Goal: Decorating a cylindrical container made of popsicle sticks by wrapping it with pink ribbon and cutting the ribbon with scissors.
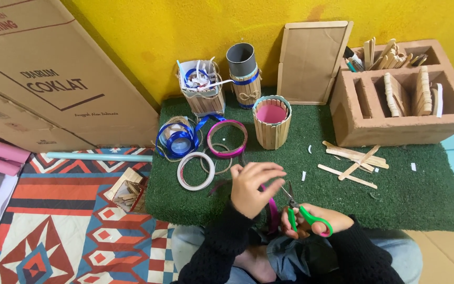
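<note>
My right hand [319,221] grips green-handled scissors [301,213], blades pointing up and left toward my other hand. My left hand [254,185] hovers just above and left of the blades, fingers pinched; whether they hold something thin I cannot tell. A pink-purple ribbon strip [273,214] curves down under that hand toward my lap. Both hands are over the near edge of a green turf mat [405,194].
On the mat lie a white tape roll [196,171], a pink ring [227,139], a blue ribbon spool [176,138], three stick-clad cups [271,122], loose wooden sticks [354,159] and a brown compartment box [400,94]. Cardboard boxes [43,79] stand at left, above a patterned rug [64,226].
</note>
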